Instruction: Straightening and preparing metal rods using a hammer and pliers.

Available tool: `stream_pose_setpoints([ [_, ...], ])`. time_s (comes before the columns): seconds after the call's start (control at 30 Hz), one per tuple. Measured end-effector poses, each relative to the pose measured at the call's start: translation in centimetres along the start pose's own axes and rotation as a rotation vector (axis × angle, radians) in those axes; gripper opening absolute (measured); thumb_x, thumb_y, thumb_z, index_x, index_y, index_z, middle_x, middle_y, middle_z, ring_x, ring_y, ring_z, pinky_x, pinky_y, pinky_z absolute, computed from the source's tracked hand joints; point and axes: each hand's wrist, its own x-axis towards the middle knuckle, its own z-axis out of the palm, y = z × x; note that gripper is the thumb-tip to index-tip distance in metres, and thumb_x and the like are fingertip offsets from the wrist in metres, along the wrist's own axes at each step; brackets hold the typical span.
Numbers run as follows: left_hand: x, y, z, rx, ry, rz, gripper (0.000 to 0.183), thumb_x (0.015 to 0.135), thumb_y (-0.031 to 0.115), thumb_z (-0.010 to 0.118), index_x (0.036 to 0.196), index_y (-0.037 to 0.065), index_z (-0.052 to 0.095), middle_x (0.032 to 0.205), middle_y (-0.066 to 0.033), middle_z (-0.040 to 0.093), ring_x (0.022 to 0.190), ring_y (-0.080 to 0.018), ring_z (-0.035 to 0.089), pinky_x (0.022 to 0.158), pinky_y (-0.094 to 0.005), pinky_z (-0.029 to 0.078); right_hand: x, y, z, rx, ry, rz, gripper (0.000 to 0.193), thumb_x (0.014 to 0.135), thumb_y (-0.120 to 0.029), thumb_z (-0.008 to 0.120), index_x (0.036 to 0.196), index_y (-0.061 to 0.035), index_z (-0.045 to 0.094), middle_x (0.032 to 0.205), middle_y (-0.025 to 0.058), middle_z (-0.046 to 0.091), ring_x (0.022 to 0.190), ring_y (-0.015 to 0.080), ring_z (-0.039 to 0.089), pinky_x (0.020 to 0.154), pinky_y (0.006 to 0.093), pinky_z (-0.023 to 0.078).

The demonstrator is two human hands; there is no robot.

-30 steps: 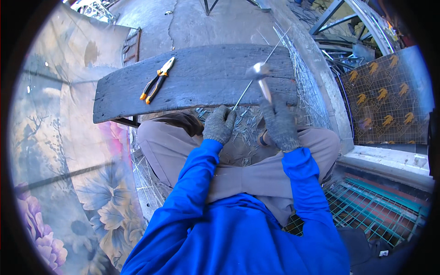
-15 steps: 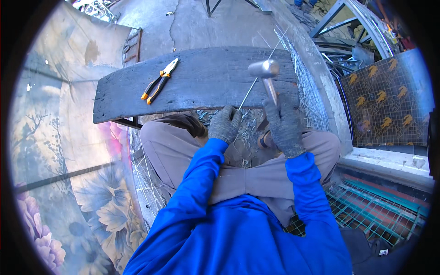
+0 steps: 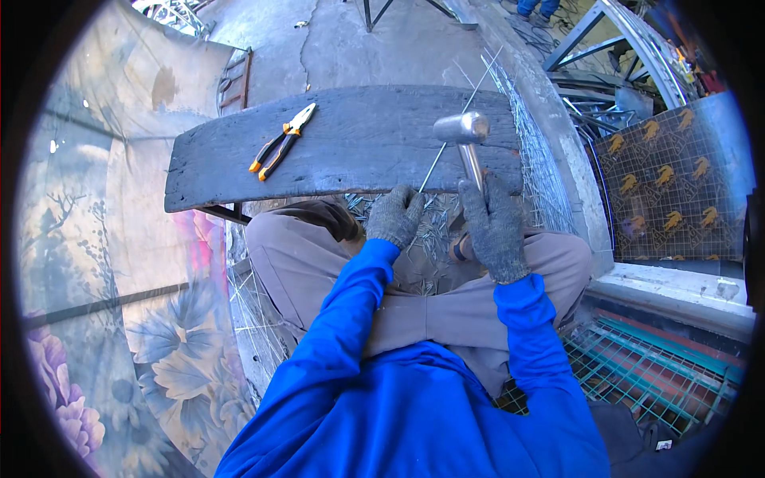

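My left hand (image 3: 394, 215), in a grey knitted glove, is closed on a thin metal rod (image 3: 434, 165) at the near edge of a dark wooden bench (image 3: 351, 151). From there the rod slants away across the bench to the far right. My right hand (image 3: 496, 227), gloved alike, grips a metal hammer (image 3: 472, 163) by its handle. The hammer's cylindrical head hangs over the right part of the bench, beside the rod; whether it touches anything I cannot tell. Pliers (image 3: 283, 142) with black and orange handles lie on the bench to the left, away from both hands.
Many thin rods (image 3: 542, 159) lie bunched along the bench's right end. Short cut metal pieces (image 3: 430, 231) litter the ground between my legs. A flowered cloth (image 3: 143, 263) hangs at the left. To the right stand a patterned panel (image 3: 665, 187) and a green wire grid (image 3: 645, 374).
The hammer head has shifted slightly, and its handle now shows more upright. The view has moved a little. My left hand keeps its hold on the rod.
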Motion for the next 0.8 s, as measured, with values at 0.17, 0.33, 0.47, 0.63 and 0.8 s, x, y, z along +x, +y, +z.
stream_pose_setpoints([
  [0.17,0.3,0.4,0.4,-0.008,-0.002,0.012,0.032,0.094,0.035,0.064,0.098,0.003,0.068,0.088,-0.0208,0.07,0.087,-0.0372,0.069,0.078,-0.0453,0.052,0.4,4.4,1.7,-0.277,-0.125,0.114,0.053,0.099,-0.051,0.053,0.128,-0.0061,0.055,0.097,0.0306,0.068,0.092,0.0486,0.068,0.076,0.0553,0.052],
  [0.33,0.7,-0.1,0.6,0.015,-0.003,-0.005,0.034,0.094,0.036,0.062,0.098,0.003,0.068,0.088,-0.0203,0.07,0.086,-0.0369,0.069,0.077,-0.0452,0.052,-0.2,2.1,0.6,-0.18,-0.026,0.154,0.054,0.1,-0.05,0.053,0.132,-0.0071,0.054,0.098,0.0308,0.068,0.094,0.0486,0.067,0.08,0.0555,0.052],
  [0.47,0.7,0.0,0.5,0.012,-0.007,-0.014,0.036,0.095,0.038,0.061,0.097,0.003,0.069,0.085,-0.019,0.07,0.084,-0.0349,0.069,0.076,-0.0445,0.052,-0.4,0.1,-0.9,0.062,-0.052,0.051,0.052,0.1,-0.048,0.053,0.13,-0.006,0.054,0.097,0.0303,0.068,0.092,0.0486,0.068,0.077,0.0559,0.052],
  [0.63,1.0,-0.3,0.9,-0.008,-0.024,-0.042,0.037,0.095,0.039,0.061,0.095,0.003,0.069,0.083,-0.0167,0.071,0.08,-0.0316,0.069,0.075,-0.0432,0.052,0.0,3.8,1.8,-0.138,-0.097,0.071,0.034,0.1,-0.032,0.063,0.119,-0.0043,0.063,0.077,0.0145,0.062,0.067,0.024,0.062,0.06,0.0388,0.049],
  [0.8,1.0,-0.6,0.8,-0.022,-0.062,-0.076,0.038,0.094,0.041,0.061,0.095,0.003,0.066,0.088,-0.0236,0.069,0.088,-0.0439,0.066,0.077,-0.0513,0.05,0.1,6.1,2.6,-0.302,-0.088,-0.189,0.042,0.099,-0.038,0.061,0.125,-0.0044,0.06,0.085,0.0221,0.065,0.076,0.0333,0.068,0.064,0.0443,0.051],
])
